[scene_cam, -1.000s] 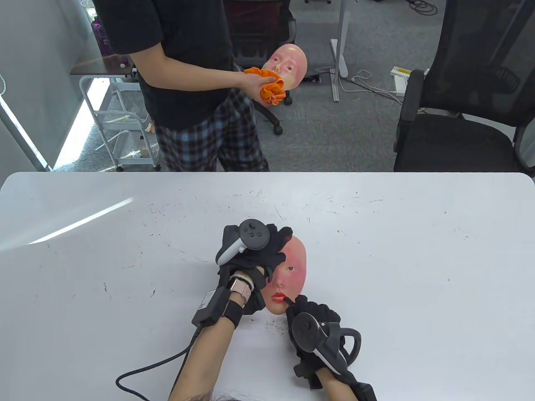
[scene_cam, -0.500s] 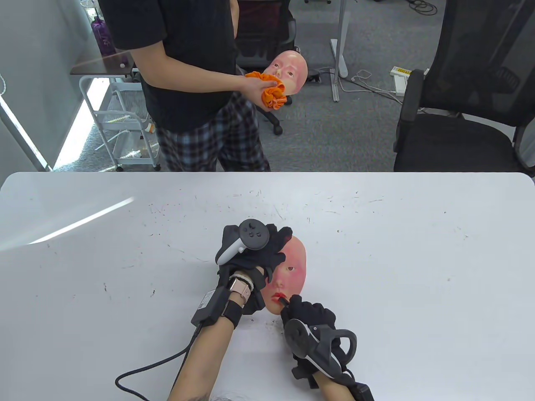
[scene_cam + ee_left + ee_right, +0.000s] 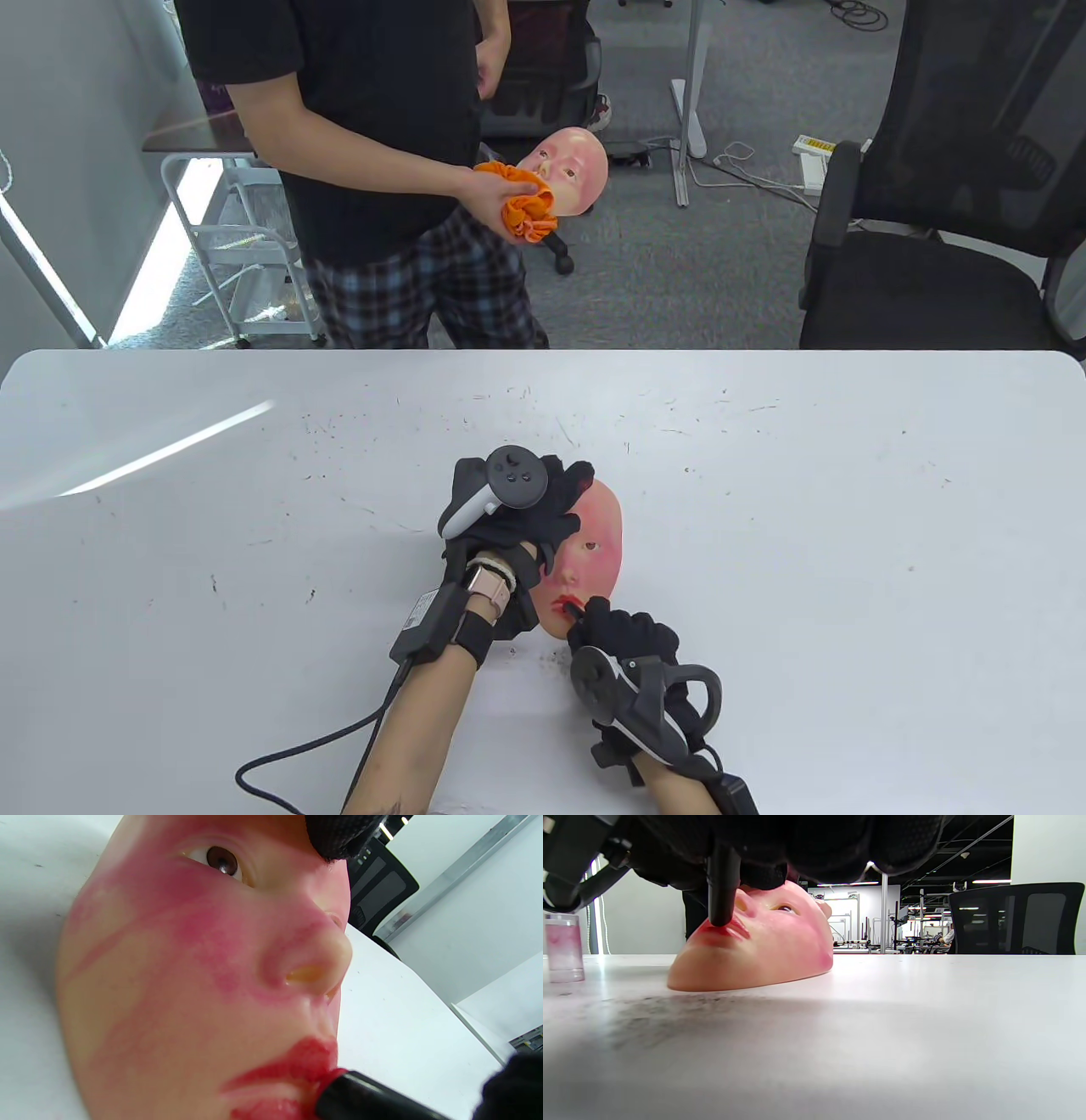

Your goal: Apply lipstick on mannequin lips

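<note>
On the table [image 3: 764, 475], mannequin face [image 3: 594, 543] — red-smeared cheeks, glossy lips.

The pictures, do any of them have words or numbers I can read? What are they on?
None can be read.
White label on the black box strapped to the left hand's wrist: print too small and blurred.
Yellow-and-white power strip on the floor: markings too small.
Mannequin face, lipstick, tracker on the left hand, clear cup: no writing shows.
</note>
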Available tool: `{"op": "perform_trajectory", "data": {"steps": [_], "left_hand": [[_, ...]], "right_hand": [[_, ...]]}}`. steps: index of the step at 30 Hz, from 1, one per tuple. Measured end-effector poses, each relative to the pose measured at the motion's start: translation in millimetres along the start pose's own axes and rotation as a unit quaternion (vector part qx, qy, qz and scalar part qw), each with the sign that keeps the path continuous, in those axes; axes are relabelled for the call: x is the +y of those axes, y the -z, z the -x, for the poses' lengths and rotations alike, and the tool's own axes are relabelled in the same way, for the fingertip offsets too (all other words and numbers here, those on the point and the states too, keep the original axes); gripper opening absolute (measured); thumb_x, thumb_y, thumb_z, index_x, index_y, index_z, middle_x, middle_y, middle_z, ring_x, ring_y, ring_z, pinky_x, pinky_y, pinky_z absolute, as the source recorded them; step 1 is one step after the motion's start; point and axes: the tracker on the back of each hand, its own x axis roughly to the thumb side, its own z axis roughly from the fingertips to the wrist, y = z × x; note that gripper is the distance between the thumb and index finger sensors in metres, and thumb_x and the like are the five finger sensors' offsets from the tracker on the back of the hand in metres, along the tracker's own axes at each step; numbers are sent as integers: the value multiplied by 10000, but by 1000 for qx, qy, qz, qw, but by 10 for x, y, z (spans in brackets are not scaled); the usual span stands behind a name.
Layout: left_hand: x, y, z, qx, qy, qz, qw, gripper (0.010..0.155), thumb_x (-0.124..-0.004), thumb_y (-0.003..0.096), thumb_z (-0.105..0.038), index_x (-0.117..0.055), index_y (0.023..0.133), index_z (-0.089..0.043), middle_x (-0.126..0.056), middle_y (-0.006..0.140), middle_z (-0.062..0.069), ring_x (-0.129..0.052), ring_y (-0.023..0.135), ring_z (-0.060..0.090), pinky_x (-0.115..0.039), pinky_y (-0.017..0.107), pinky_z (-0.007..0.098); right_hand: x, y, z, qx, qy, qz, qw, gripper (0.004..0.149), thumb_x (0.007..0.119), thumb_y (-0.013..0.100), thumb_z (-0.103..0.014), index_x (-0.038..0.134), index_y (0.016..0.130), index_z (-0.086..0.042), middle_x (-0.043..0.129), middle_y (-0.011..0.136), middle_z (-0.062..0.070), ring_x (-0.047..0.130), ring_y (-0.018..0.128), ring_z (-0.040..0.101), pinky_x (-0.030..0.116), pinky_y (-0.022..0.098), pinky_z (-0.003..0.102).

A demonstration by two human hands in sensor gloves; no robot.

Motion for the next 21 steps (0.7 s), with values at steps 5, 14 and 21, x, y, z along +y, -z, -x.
{"op": "perform_trajectory", "data": {"steps": [5, 14, 21], "left_hand": [[-1, 0, 0, 0, 0, 0, 1000, 708, -693, 553, -388, -352, 1169, -466, -166, 1243, 7, -149, 1111, 326, -252, 834, 526], [-10, 0, -5, 4, 3, -1, 1000, 708, -687, 553, -389, -345, 1168, -467, -157, 1242, 10, -143, 1112, 328, -250, 835, 527], [-16, -2, -10, 6, 4, -1, 1000, 711, -686, 549, -390, -342, 1166, -472, -156, 1243, 9, -141, 1113, 329, -249, 834, 530]], "right_hand": [[33, 15, 36, -8, 47, -19, 999, 518, 751, 431, -484, 875, 788, -130, 913, 326, -60, 912, 310, 151, 786, 421, 464], [33, 26, 143, 7, 52, -20, 998, 520, 750, 435, -480, 864, 802, -130, 912, 341, -58, 910, 324, 152, 780, 431, 465], [48, 41, 180, 15, 60, -26, 998, 519, 749, 438, -471, 860, 809, -125, 914, 350, -47, 909, 333, 165, 774, 437, 476]]}}
